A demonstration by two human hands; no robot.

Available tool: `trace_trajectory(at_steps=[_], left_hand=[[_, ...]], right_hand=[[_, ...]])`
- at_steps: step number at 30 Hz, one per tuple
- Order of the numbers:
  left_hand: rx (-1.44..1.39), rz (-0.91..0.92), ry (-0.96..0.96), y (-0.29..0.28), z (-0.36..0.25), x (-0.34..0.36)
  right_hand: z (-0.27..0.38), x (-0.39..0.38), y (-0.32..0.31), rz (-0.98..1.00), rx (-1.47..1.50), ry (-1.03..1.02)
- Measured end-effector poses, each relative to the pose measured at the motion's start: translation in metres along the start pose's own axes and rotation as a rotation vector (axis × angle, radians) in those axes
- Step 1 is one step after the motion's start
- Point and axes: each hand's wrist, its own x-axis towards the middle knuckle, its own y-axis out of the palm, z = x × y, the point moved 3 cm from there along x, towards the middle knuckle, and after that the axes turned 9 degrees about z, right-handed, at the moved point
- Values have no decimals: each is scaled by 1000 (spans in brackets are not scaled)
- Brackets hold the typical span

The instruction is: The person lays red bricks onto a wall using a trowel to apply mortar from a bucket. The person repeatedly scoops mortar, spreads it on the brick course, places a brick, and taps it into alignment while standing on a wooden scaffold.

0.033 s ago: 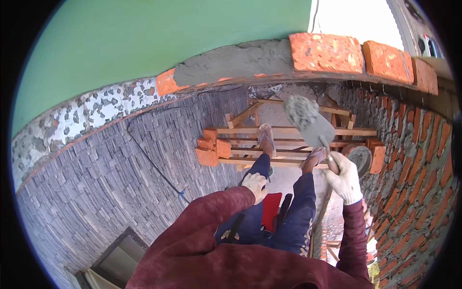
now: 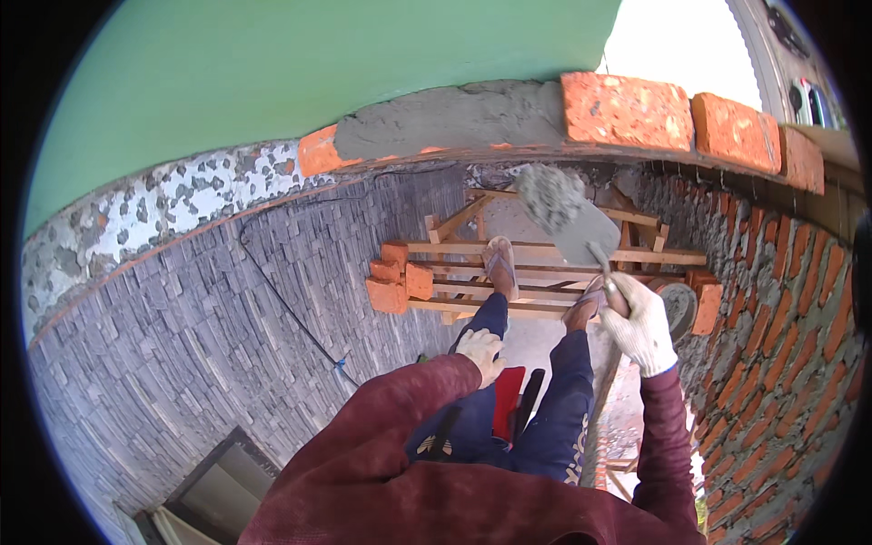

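"How are the hands placed?"
"The left hand (image 2: 481,354), centre frame, lies on the navy trousers (image 2: 554,422), fingers loosely curved, gripping nothing; the gloved right hand (image 2: 642,325), right of centre, has its fingers closed round the trowel (image 2: 589,241) handle."
"And carrying well?"
"Keep the blade level and the wrist steady, so the mortar (image 2: 551,197) heaped at its tip, upper centre, doesn't slide off."
"Changes?"
"Trowel and mortar sit slightly higher and further left; the upper-right bricks (image 2: 627,111) appear slightly lower."
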Motion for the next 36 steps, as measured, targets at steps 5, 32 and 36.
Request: trace_trajectory(at_steps=[5,32,36], left_hand=[[-134,-104,-2,13,14,-6],[-298,-305,173,-25,84,-11],[-304,-266,154,-17,95,-4]], right_hand=[[107,133,56,-124,-324,-368],[127,148,101,-140,-492,35],[114,122,91,-158,-116,172]])
